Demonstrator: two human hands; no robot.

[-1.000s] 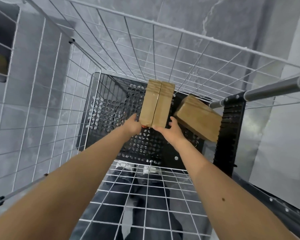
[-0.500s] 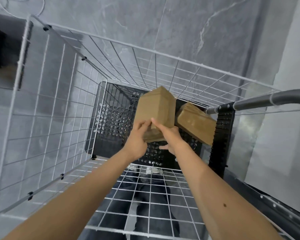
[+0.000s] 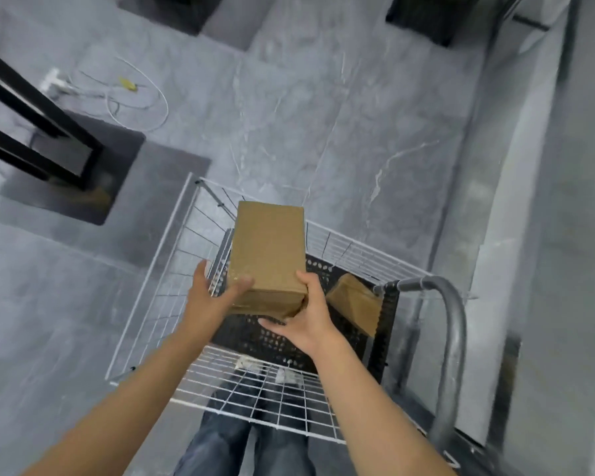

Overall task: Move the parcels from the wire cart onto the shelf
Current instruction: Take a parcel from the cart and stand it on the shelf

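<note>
I hold a brown cardboard parcel [image 3: 267,252] above the white wire cart [image 3: 172,269], its broad face up. My left hand [image 3: 213,297] grips its near left corner with the thumb on top. My right hand [image 3: 306,317] grips the near right corner, fingers underneath and thumb on the top edge. A second brown parcel [image 3: 354,304] leans against the right side of the cart's black perforated floor [image 3: 261,334].
The cart's grey metal handle [image 3: 450,338] curves along the right, next to a grey wall. A black shelf frame [image 3: 38,132] stands at the left on the grey marble floor, with a coil of white cable [image 3: 134,97] beyond it. My jeans and shoes show through the cart's near wire wall.
Both hands lifted the parcel up out of the cart and turned its broad face up. The view rose and pulled back, showing the floor and the black frame at the left.
</note>
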